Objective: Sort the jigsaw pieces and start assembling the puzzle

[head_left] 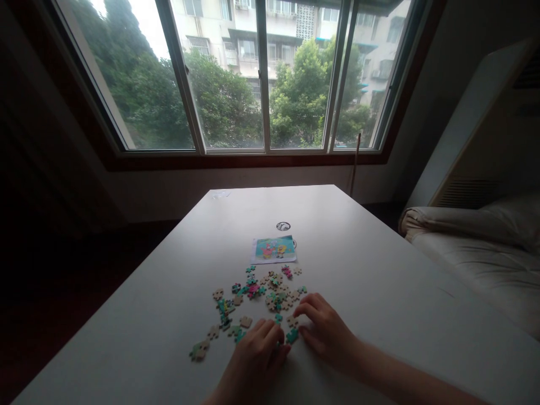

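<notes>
Scattered jigsaw puzzle pieces (276, 301) lie on the white table, some teal side up and some plain beige side up. My left hand (255, 357) rests low among them, its fingers curled toward the thumb; whatever is between them is hidden. To its right, my right hand (324, 329) has finger and thumb apart. Its fingertips are by a beige puzzle piece (292, 321), and its thumb is close to a teal puzzle piece (292, 336). Beyond the pieces lies a picture card (275, 250) with colourful cartoon figures.
The white table (379, 292) stretches toward a window (265, 84). A round black-and-white item (283, 226) lies behind the card, and a clear scrap (220, 195) sits at the far left corner. On the right stands a pale covered seat (472, 253).
</notes>
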The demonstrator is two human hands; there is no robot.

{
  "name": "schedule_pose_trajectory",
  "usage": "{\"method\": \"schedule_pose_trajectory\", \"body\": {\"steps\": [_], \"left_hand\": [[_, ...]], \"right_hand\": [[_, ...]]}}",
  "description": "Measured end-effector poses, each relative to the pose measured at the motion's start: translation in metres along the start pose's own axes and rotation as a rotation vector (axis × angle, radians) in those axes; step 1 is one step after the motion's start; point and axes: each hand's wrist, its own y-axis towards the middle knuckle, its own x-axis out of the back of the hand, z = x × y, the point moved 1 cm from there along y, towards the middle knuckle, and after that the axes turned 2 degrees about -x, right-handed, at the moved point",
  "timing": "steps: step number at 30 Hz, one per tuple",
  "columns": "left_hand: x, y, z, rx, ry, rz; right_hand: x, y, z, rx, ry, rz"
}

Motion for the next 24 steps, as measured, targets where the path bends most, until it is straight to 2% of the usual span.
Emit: {"method": "schedule_pose_trajectory", "body": {"steps": [3,5,9,12,15,19,24], "left_hand": [[0.011,0.003,0.005,-0.104,0.072,-0.03],[0.022,0.006,0.02,-0.147,0.141,-0.055],[0.044,0.008,0.069,-0.057,0.252,-0.066],[0.05,0.011,0.093,-0.009,0.22,-0.016],[0.049,0.017,0.093,0.002,0.21,-0.025],[0.043,0.022,0.078,-0.09,0.27,-0.068],[0.042,0.016,0.065,-0.276,0.289,-0.115]], "right_hand": [[0.001,0.001,-0.001,0.057,-0.148,0.07],[0.001,0.001,-0.002,0.092,-0.226,0.149],[0.005,0.003,0.002,0.182,-0.246,0.235],[0.011,0.011,0.006,0.212,-0.178,0.179],[0.015,0.028,0.006,0.176,-0.114,0.047],[0.015,0.048,0.007,0.132,0.01,-0.071],[0.008,0.046,0.013,0.086,0.095,-0.102]]}}
